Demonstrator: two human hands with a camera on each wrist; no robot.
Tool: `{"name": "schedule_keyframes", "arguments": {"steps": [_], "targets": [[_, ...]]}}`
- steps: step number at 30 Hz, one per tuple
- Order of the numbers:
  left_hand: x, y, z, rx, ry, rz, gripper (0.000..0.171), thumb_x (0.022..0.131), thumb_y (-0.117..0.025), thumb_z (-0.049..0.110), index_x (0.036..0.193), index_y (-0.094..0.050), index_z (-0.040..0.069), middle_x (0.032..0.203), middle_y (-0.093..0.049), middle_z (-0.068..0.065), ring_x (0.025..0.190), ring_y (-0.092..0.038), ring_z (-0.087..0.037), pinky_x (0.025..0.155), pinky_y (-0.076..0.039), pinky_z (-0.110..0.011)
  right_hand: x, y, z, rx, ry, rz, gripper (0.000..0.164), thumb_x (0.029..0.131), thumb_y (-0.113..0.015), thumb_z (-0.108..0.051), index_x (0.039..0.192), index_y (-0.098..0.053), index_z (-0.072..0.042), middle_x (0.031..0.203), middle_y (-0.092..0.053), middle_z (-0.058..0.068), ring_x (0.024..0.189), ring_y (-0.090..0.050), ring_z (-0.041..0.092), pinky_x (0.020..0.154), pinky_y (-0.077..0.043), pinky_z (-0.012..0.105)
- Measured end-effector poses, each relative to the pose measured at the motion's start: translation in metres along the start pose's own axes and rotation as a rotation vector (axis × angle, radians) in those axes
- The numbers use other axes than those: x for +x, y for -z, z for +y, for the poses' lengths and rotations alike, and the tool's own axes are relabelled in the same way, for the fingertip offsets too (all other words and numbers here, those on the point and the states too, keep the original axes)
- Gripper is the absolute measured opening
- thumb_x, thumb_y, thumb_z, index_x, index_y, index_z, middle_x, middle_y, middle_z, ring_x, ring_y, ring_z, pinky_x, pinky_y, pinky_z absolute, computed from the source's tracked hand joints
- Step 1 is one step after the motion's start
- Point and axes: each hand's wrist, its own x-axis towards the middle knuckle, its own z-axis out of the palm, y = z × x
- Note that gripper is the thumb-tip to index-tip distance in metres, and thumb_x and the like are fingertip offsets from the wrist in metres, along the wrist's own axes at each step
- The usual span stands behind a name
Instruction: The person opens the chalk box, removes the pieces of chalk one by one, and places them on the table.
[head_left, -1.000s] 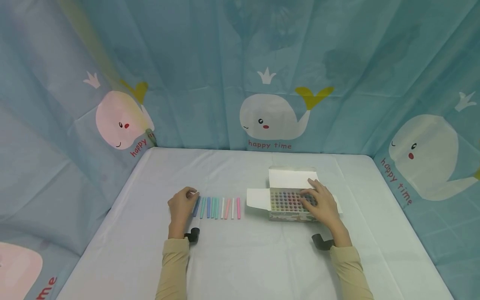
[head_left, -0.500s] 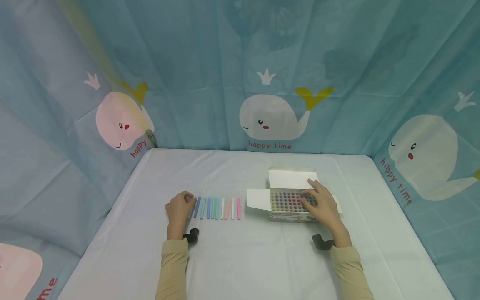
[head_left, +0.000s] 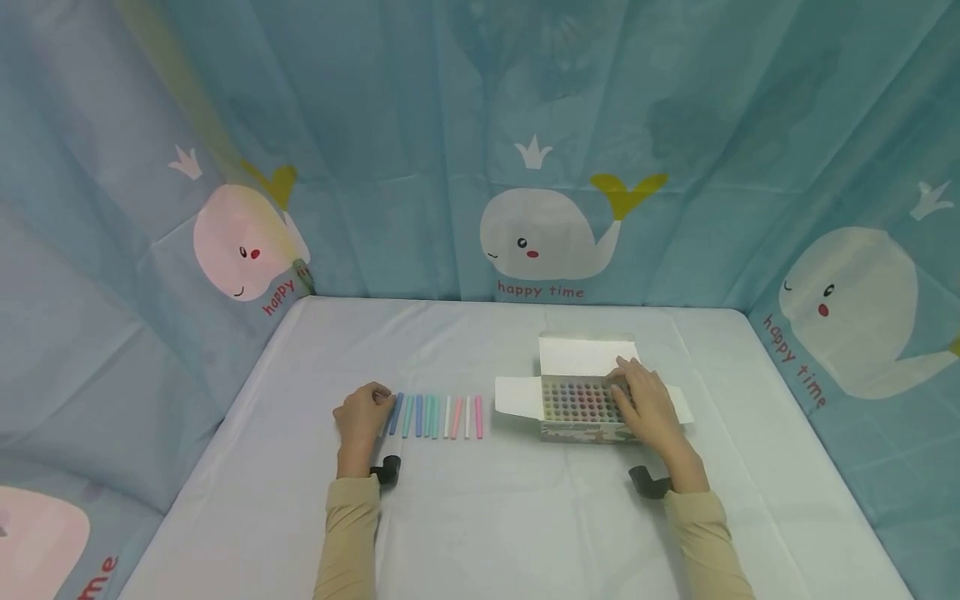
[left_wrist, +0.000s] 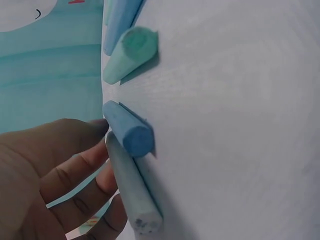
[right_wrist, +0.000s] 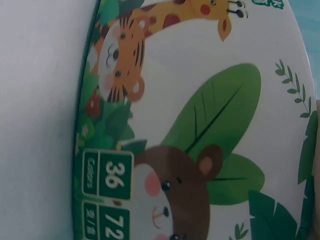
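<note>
Several chalk sticks lie in a row on the white table, with a blue chalk stick [left_wrist: 131, 131] and a green chalk stick [left_wrist: 131, 54] close up in the left wrist view. My left hand [head_left: 362, 417] is at the row's left end. Its thumb and fingertips pinch the far end of a pale whitish chalk stick [left_wrist: 134, 187] lying beside the blue one. To the right stands an open chalk box [head_left: 585, 433] filled with upright coloured sticks. My right hand [head_left: 648, 408] rests over its right part, fingers towards the back lid and thumb over the chalk tops. Animals are printed on the box's front.
The box's white back lid [head_left: 585, 357] is folded up, with a left flap [head_left: 517, 397] and a right flap [head_left: 681, 405] out to the sides. A pink chalk stick [head_left: 480, 417] ends the row near the left flap. A whale-print curtain [head_left: 420, 167] surrounds the table.
My left hand shifted left from the blue chalk, with the pale stick coming into sight, then slightly right. My right thumb and index finger moved right over the chalk tops and spread apart.
</note>
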Motion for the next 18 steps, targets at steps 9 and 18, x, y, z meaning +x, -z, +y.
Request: {"name": "schedule_keyframes", "arguments": {"steps": [9, 18], "targets": [[0.001, 0.0, 0.005, 0.002, 0.0, 0.02, 0.023, 0.079, -0.061, 0.026, 0.092, -0.066, 0.008, 0.076, -0.065, -0.007, 0.073, -0.057, -0.027, 0.078, -0.031, -0.05, 0.002, 0.006, -0.006, -0.118, -0.008, -0.063, 0.037, 0.089, -0.048, -0.03, 0.122, -0.047, -0.013, 0.133, -0.039, 0.014, 0.124, -0.029, 0.035, 0.102, -0.011, 0.054], [0.005, 0.004, 0.018, 0.007, -0.027, 0.045, 0.023, 0.08, -0.061, 0.027, 0.094, -0.066, 0.009, 0.084, -0.064, -0.009, 0.076, -0.056, -0.028, 0.078, -0.032, -0.051, 0.011, 0.013, -0.007, -0.181, 0.042, -0.045, 0.033, 0.087, -0.051, -0.032, 0.115, -0.054, -0.013, 0.125, -0.047, 0.013, 0.118, -0.039, 0.03, 0.098, -0.019, 0.055]]}}
